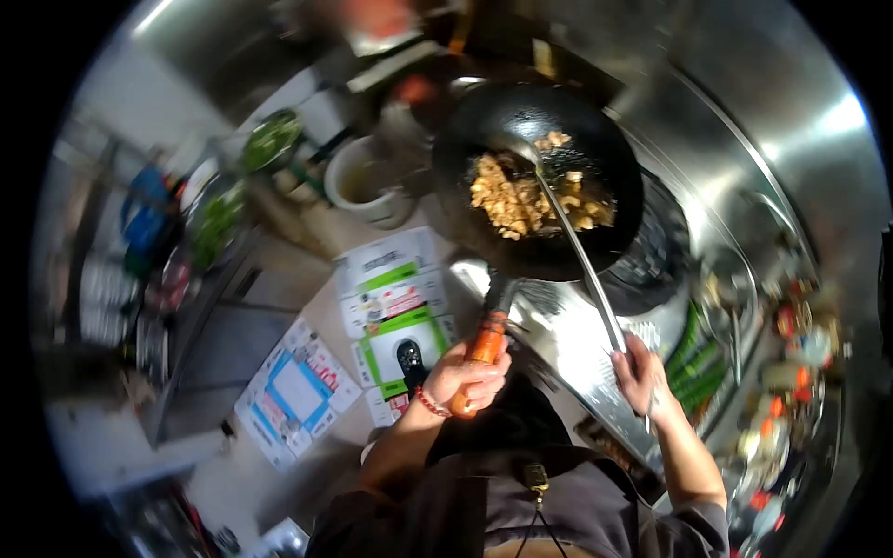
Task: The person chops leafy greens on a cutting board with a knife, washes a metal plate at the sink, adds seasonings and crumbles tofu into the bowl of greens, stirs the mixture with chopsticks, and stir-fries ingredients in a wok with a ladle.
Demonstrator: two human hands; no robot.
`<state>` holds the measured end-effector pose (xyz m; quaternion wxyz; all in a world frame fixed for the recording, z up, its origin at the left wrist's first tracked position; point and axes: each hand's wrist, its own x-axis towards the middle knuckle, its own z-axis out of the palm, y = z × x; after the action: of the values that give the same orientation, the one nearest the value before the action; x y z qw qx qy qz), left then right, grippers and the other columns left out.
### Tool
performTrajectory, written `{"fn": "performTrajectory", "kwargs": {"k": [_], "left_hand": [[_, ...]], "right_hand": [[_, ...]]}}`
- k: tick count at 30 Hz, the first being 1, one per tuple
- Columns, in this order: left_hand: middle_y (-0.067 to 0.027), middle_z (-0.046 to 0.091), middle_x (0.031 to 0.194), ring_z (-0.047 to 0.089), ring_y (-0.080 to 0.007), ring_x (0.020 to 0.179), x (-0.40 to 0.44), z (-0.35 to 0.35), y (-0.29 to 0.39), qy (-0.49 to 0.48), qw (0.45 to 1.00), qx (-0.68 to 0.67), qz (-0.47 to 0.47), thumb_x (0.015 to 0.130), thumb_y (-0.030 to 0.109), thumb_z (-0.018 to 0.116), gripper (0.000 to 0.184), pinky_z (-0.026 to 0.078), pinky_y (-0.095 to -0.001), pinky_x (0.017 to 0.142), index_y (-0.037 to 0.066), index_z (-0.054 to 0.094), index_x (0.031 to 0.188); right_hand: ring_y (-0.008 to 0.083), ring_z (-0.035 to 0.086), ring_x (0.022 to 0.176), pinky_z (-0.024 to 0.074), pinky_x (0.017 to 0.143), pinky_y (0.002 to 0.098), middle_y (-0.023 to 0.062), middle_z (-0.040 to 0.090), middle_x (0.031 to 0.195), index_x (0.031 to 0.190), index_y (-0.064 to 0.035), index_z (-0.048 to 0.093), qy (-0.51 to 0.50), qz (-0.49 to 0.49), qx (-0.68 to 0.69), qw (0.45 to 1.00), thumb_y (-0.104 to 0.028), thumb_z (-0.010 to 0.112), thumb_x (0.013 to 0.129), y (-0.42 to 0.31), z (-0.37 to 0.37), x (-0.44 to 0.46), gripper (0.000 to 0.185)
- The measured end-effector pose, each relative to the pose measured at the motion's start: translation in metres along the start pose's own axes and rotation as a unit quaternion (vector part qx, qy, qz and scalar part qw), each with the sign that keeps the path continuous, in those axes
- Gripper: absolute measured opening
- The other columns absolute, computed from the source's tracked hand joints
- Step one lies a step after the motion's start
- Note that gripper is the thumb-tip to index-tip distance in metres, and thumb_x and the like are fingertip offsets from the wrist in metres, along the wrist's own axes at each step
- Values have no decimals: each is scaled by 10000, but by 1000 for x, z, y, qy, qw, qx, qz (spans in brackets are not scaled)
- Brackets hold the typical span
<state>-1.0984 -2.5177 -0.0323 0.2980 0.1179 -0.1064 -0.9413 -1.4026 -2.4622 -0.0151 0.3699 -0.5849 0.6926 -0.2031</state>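
Note:
My left hand [474, 377] is wrapped round the orange-brown handle [486, 339] of a black wok [595, 112], which is held up beside and partly over the round burner. In the wok lie browned pieces of food [507, 200], with smaller bits near the far side. My right hand [644, 377] grips the long metal handle of a ladle [586, 260]. The ladle's bowl end rests among the food inside the wok. A red beaded bracelet circles my left wrist.
Behind the wok's right edge sits a dark burner [656, 251]. Green stalks [698, 372] and seasoning containers [795, 377] line the right side. At left are a white bucket [358, 181], bowls of greens [272, 141] and a counter. Flattened printed cardboard [302, 395] covers part of the floor.

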Motion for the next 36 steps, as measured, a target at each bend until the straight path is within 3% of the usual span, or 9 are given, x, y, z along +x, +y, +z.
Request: {"fn": "performTrajectory", "kwargs": {"k": [2,5,10,14,19,24,26,29,36], "left_hand": [[-27,427,720,406,-56,447,-34,1,27,25,998,20,62,807,18,559,335,390,-205,401,57,403,1102],[-30,422,722,411,-68,450,-92,-12,80,63,987,54,139,799,4,558,357,389,-214,387,54,385,1108],[-46,440,734,435,-75,463,-208,-37,186,109,956,111,249,809,-12,548,332,398,-223,384,65,400,1096],[-67,456,730,440,-121,463,-292,-53,263,217,904,198,311,793,-17,554,320,381,-276,393,71,420,1070],[-73,464,715,437,-119,464,-369,-80,352,296,853,240,357,780,-18,555,305,378,-280,388,65,432,1046],[-70,470,703,431,-110,462,-395,-101,394,364,803,261,394,778,-2,549,280,369,-265,383,55,432,1026],[-71,471,699,436,-112,462,-407,-108,405,374,797,254,400,771,-5,539,258,379,-268,385,43,434,1002],[-68,468,689,447,-118,464,-418,-124,415,409,759,314,396,758,-4,536,241,392,-270,385,29,433,974],[-69,478,668,485,-141,441,-417,-127,413,447,704,384,396,730,-10,533,223,441,-288,401,9,413,917]], "right_hand": [[172,575,584,464,540,295,119,577,643,1119,79,493,8,-96,-55,994,-80,543,877,-42,12,5,293],[304,630,942,482,824,320,287,605,1009,1158,128,479,2,-209,-116,971,-13,535,851,-73,28,50,342],[288,611,648,486,604,357,180,614,817,1149,-18,545,102,-361,-221,900,-77,605,796,-210,88,153,363],[243,581,600,472,592,331,201,598,721,1139,-11,540,-15,-275,-7,961,-113,589,845,-351,226,227,315],[305,631,671,487,616,363,230,606,754,1139,16,509,-79,-395,115,908,-124,592,838,-440,416,251,343],[383,631,865,526,766,393,280,602,1003,1224,10,476,-120,-440,26,889,-78,581,821,-374,448,256,426],[386,631,816,532,714,416,257,612,963,1227,-19,477,-127,-379,-146,905,-108,584,818,-396,420,278,432],[367,619,704,499,603,418,209,621,831,1175,-34,503,-44,-507,-45,860,-77,604,777,-455,404,315,412],[276,562,541,452,529,359,182,575,664,1097,-38,534,-106,-420,204,878,-89,566,839,-534,528,303,266]]}}
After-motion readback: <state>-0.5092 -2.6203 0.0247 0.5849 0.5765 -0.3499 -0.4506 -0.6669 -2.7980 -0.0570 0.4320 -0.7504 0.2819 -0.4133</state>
